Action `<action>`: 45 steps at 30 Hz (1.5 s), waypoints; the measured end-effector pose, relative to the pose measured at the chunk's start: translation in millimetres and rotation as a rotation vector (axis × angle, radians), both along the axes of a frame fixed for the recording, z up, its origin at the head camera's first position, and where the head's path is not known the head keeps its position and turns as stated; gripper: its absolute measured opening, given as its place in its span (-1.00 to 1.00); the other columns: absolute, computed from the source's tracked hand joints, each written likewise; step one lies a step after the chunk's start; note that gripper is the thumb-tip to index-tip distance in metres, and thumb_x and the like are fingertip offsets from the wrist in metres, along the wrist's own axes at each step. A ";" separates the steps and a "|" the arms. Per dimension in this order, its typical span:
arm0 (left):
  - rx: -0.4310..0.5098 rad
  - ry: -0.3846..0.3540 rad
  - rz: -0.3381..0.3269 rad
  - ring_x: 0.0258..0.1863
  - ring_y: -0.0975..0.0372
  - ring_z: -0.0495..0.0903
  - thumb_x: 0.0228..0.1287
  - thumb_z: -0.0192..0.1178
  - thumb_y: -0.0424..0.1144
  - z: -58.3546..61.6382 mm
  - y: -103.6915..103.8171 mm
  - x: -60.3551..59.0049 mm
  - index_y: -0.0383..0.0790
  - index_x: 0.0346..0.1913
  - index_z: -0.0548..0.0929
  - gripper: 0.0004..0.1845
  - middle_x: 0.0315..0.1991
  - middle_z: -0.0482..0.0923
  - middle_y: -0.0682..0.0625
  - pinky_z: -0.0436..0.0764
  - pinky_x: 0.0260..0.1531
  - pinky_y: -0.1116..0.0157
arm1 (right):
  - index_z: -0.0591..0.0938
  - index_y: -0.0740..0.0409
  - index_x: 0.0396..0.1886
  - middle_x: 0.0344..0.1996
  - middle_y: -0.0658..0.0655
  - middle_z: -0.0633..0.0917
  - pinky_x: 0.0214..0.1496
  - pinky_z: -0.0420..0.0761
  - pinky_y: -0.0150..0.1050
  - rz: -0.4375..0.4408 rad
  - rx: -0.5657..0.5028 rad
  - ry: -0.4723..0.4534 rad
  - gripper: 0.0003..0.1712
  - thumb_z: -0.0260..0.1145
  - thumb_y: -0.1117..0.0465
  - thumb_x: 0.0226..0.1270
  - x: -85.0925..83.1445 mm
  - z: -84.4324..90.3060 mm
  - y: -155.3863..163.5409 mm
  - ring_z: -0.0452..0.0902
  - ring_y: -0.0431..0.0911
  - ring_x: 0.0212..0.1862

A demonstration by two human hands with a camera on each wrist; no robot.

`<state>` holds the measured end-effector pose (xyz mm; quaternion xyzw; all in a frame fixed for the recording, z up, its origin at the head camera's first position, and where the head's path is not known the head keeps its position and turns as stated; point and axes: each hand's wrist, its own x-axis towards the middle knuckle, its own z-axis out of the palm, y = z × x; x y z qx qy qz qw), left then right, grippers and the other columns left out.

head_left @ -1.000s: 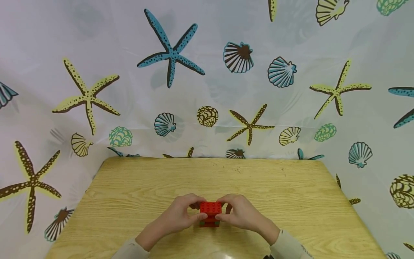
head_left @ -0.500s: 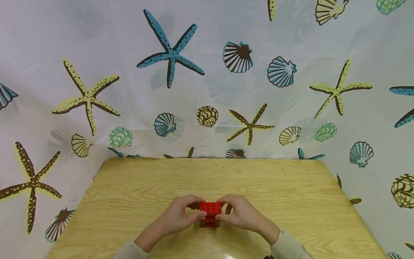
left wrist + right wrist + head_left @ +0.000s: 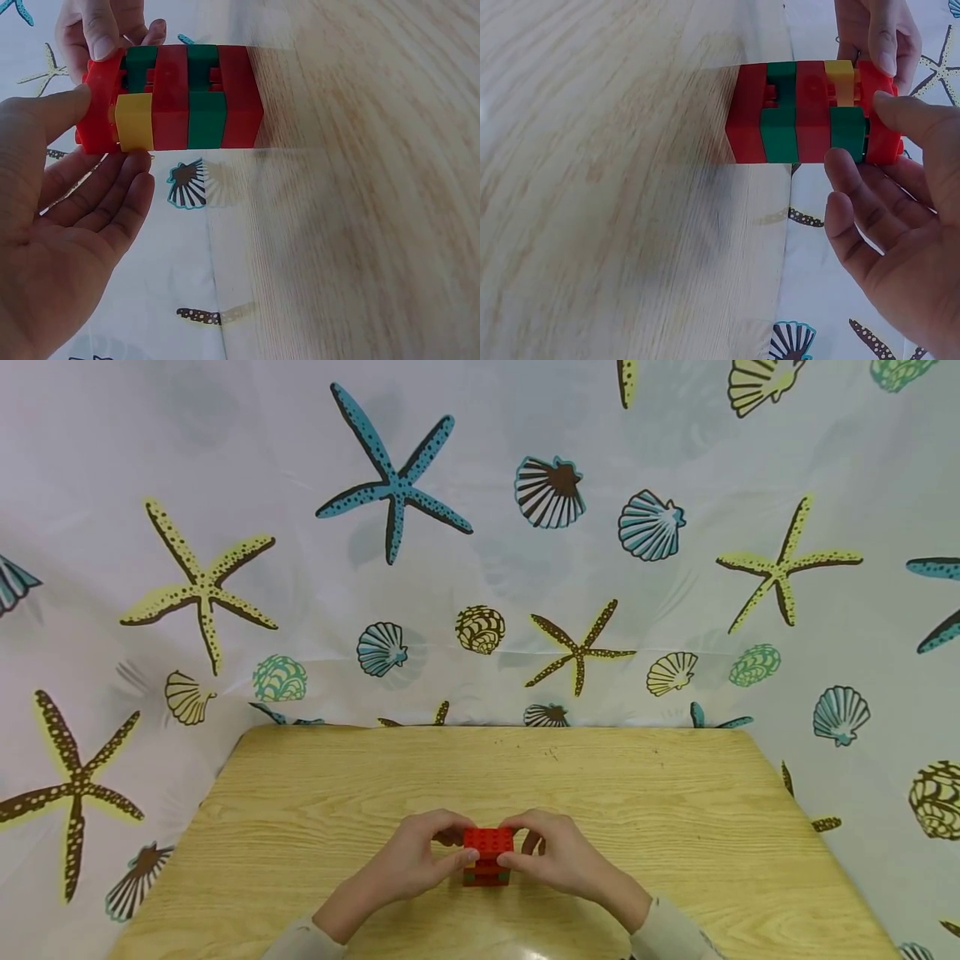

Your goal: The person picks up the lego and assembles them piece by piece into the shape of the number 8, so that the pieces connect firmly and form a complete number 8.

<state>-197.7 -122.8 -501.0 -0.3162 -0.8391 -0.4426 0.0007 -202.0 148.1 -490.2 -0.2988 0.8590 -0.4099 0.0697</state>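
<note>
A stack of toy building bricks stands upright on the wooden table. Its top red brick point(image 3: 489, 842) is gripped from both sides. My left hand point(image 3: 411, 858) holds the left end, thumb on the near face and fingers behind. At the right end, my right hand point(image 3: 557, 855) grips the same brick in a matching way. Directly below are a yellow brick point(image 3: 135, 122) and a green brick point(image 3: 847, 133), with a narrow gap under the red one. Further down come a middle red brick point(image 3: 171, 101), a lower green brick point(image 3: 207, 121) and the bottom red brick point(image 3: 748, 116).
The wood-grain table point(image 3: 360, 768) extends around the stack on all sides. Behind and beside it hangs a white cloth point(image 3: 465, 568) printed with starfish and shells.
The left thumb has shifted slightly up on the near face of the top red brick. The right hand has moved very little, and the stack stands in the same place.
</note>
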 end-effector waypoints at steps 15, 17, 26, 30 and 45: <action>0.011 -0.015 -0.006 -0.15 0.31 0.70 0.48 0.35 -0.05 -0.1 0.0 -0.5 -0.17 0.09 0.73 -0.70 -0.06 0.76 0.01 0.76 -0.09 0.18 | 0.71 0.05 0.20 0.02 0.03 0.78 -0.24 0.64 -0.38 0.013 0.002 -0.035 -0.57 0.47 -0.01 0.44 -1.4 3.7 0.1 0.62 -0.32 -0.27; 0.013 -0.017 -0.008 -0.16 0.31 0.71 0.48 0.35 -0.05 0.6 0.4 -0.5 -0.17 0.09 0.73 -0.70 -0.06 0.76 0.01 0.76 -0.08 0.18 | 0.72 0.04 0.20 0.02 0.03 0.78 -0.24 0.64 -0.38 0.010 0.001 -0.035 -0.57 0.47 -0.02 0.44 -1.2 3.5 0.6 0.62 -0.32 -0.26; 0.047 -0.073 -0.013 -0.17 0.28 0.73 0.48 0.35 -0.05 0.0 0.4 -1.2 -0.14 0.07 0.73 -0.72 -0.07 0.77 0.01 0.75 -0.08 0.25 | 0.72 0.04 0.19 0.01 0.02 0.79 -0.23 0.65 -0.37 0.001 -0.013 -0.031 -0.57 0.47 -0.02 0.44 -1.9 1.5 0.8 0.63 -0.31 -0.26; 0.055 -0.087 -0.024 -0.17 0.28 0.73 0.49 0.34 -0.05 0.9 1.0 -1.1 -0.12 0.07 0.73 -0.73 -0.07 0.77 0.03 0.75 -0.08 0.24 | 0.73 0.08 0.18 0.00 0.07 0.79 -0.26 0.65 -0.38 0.005 -0.023 -0.026 -0.58 0.48 0.01 0.43 -1.5 1.1 1.1 0.64 -0.31 -0.27; 0.030 -0.066 -0.033 -0.18 0.32 0.71 0.48 0.34 -0.05 -0.9 -0.3 -4.1 -0.13 0.05 0.74 -0.73 -0.10 0.77 0.05 0.74 -0.09 0.29 | 0.73 0.08 0.17 0.01 0.09 0.80 -0.33 0.62 -0.38 -0.004 -0.027 -0.019 -0.57 0.48 0.00 0.42 -2.5 -4.1 0.5 0.63 -0.32 -0.28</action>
